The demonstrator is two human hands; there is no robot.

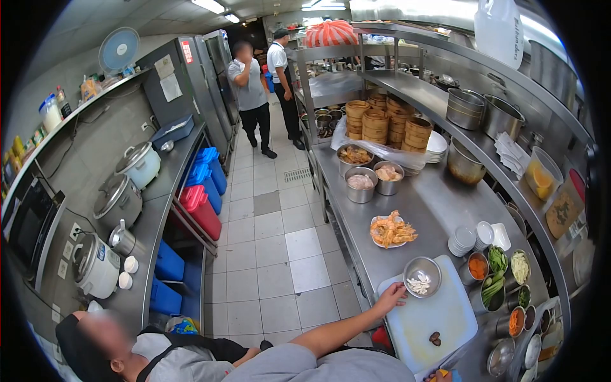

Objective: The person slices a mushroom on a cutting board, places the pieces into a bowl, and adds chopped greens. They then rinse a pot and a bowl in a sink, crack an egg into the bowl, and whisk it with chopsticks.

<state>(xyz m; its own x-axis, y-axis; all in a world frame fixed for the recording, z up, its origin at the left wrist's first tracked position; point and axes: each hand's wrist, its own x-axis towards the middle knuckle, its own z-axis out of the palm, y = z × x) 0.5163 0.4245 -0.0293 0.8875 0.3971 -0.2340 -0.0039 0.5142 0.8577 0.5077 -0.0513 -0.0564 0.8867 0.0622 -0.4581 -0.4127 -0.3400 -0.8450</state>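
Observation:
My left hand (pixel 393 297) is at the left edge of the white cutting board (pixel 407 331), its fingers closed at the rim of a metal bowl (pixel 422 277) that holds small white pieces. Down at the bottom edge of the view, my right hand (pixel 440 377) shows only in part, wrapped round something yellow and blue, perhaps a handle. Two small dark brown pieces (pixel 435 339) lie on the board between the hands. A plate of orange fried food (pixel 393 230) stands beyond the bowl.
Metal tubs with cut vegetables (pixel 493 286) stand right of the board. Bamboo steamers (pixel 375 125) and tubs of meat (pixel 361 184) are farther back. A shelf (pixel 407 84) overhangs the right side. One person is close at lower left; two people stand in the aisle.

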